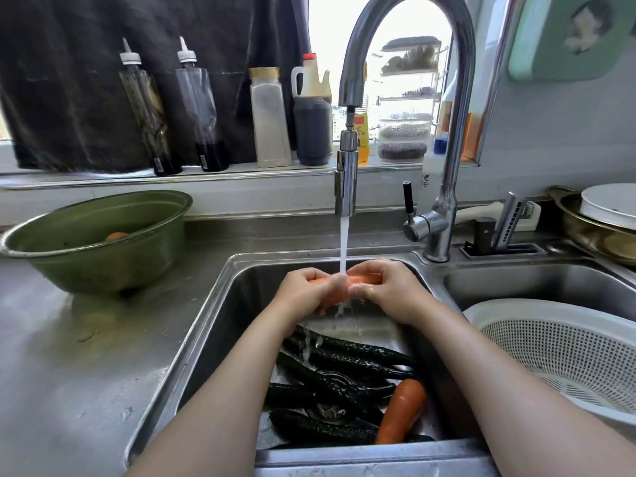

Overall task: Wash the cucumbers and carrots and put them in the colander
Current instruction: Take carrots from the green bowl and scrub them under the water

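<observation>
Above the sink (206,304), left grip (306,290) and right grip (389,287) both clasp one carrot (368,279), fingers (375,266) hiding its middle. Inside it lie cucumbers (344,359) and a second carrot (401,411), partly behind arms (241,390); the cropped colander (550,346) sits to its right.

Carrot (365,279) under the stream (343,249), cucumbers (347,354) and second carrot (401,411) below
</observation>
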`<state>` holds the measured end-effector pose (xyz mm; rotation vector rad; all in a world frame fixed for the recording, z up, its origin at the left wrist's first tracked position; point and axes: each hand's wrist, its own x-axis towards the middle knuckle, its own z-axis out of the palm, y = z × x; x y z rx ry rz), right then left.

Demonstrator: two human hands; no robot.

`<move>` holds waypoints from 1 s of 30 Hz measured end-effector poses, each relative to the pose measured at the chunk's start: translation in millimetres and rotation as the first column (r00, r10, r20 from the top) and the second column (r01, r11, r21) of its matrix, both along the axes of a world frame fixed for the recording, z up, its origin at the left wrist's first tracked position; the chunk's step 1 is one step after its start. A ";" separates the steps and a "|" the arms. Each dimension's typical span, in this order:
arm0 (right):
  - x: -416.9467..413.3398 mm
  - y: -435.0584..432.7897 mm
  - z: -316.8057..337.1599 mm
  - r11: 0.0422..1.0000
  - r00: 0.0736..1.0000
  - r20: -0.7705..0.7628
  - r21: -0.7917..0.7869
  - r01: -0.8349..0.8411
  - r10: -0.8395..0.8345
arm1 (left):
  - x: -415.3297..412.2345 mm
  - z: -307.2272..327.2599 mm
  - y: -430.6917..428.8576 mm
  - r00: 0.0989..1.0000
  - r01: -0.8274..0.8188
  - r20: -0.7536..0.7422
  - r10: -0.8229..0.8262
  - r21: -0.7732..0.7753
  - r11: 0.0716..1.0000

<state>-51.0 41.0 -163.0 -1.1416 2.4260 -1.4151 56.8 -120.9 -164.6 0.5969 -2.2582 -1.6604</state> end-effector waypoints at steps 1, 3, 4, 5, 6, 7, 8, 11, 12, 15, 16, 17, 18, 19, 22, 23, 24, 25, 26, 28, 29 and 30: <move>-0.9 1.1 -0.8 1.000 0.999 0.034 -0.006 0.005 -0.005 | 1.4 0.9 -2.0 0.997 0.069 0.030 -0.071 0.053 0.996; -3.3 3.7 -3.2 0.999 0.992 0.127 -0.035 0.012 -0.007 | 5.0 0.9 -7.6 0.975 0.197 0.058 -0.214 0.217 0.956; -4.7 4.2 -4.9 0.998 0.985 0.173 -0.059 0.021 -0.011 | 6.5 -0.3 -10.8 0.964 0.233 0.052 -0.262 0.312 0.921; -4.8 4.6 -5.4 0.995 0.974 0.227 -0.090 0.051 -0.029 | 8.0 -1.5 -12.9 0.954 0.259 0.039 -0.298 0.396 0.881; -6.1 3.9 -6.7 0.986 0.956 0.287 -0.132 0.103 -0.062 | 9.0 -2.6 -13.5 0.943 0.286 0.024 -0.332 0.455 0.844; -6.8 3.2 -6.7 0.968 0.929 0.357 -0.186 0.166 -0.091 | 9.7 -2.7 -11.2 0.930 0.315 0.012 -0.368 0.491 0.812; -9.3 2.9 -6.9 0.945 0.903 0.412 -0.229 0.234 -0.124 | 9.2 -2.4 -7.0 0.918 0.344 -0.004 -0.397 0.508 0.789; -14.6 5.3 -2.9 0.892 0.832 0.527 -0.274 0.360 -0.174 | 2.8 1.8 10.6 0.922 0.350 -0.018 -0.387 0.469 0.811; -14.9 6.1 -1.3 0.877 0.797 0.589 -0.305 0.371 -0.132 | -0.9 2.7 15.3 0.937 0.312 -0.004 -0.348 0.450 0.837; -9.1 3.3 5.3 0.831 0.672 0.734 -0.433 0.350 0.099 | -9.2 2.5 21.8 0.980 0.142 0.072 -0.185 0.400 0.905; -6.0 1.2 6.9 0.829 0.654 0.741 -0.456 0.324 0.152 | -9.7 1.5 20.7 0.985 0.099 0.092 -0.147 0.394 0.914; -2.7 -0.7 8.0 0.834 0.644 0.743 -0.463 0.299 0.181 | -9.3 0.4 18.5 0.986 0.076 0.107 -0.127 0.392 0.917; -0.1 -2.7 8.2 0.843 0.640 0.743 -0.461 0.278 0.195 | -7.9 -0.5 14.9 0.985 0.074 0.118 -0.129 0.383 0.921; 2.1 -3.9 8.4 0.851 0.640 0.741 -0.456 0.261 0.201 | -6.2 -1.2 10.9 0.981 0.092 0.127 -0.148 0.366 0.926; 3.9 -6.4 6.2 0.870 0.659 0.726 -0.439 0.225 0.196 | 1.2 -2.3 1.9 0.957 0.211 0.130 -0.258 0.295 0.932; 4.1 -6.9 5.9 0.874 0.666 0.721 -0.433 0.218 0.191 | 3.4 -2.0 -0.6 0.949 0.243 0.123 -0.291 0.300 0.922; 3.7 -7.2 5.4 0.876 0.675 0.714 -0.431 0.216 0.185 | 5.3 -1.5 -3.4 0.941 0.269 0.105 -0.321 0.342 0.900; 3.9 -7.0 6.0 0.876 0.682 0.709 -0.432 0.215 0.182 | 7.1 -0.9 -7.0 0.932 0.295 0.072 -0.354 0.412 0.862; 3.6 -6.7 6.4 0.875 0.687 0.704 -0.433 0.215 0.180 | 8.8 -0.4 -11.1 0.921 0.327 0.030 -0.388 0.482 0.813; 4.3 -5.6 7.6 0.879 0.691 0.701 -0.429 0.210 0.177 | 9.6 -0.7 -17.8 0.904 0.372 -0.015 -0.427 0.519 0.770; 5.3 -4.9 8.0 0.882 0.693 0.699 -0.424 0.205 0.175 | 8.8 -1.2 -17.5 0.904 0.376 -0.004 -0.427 0.479 0.793; 6.3 -5.2 8.0 0.886 0.697 0.695 -0.419 0.197 0.174 | 8.1 -1.7 -14.5 0.913 0.364 0.019 -0.408 0.414 0.834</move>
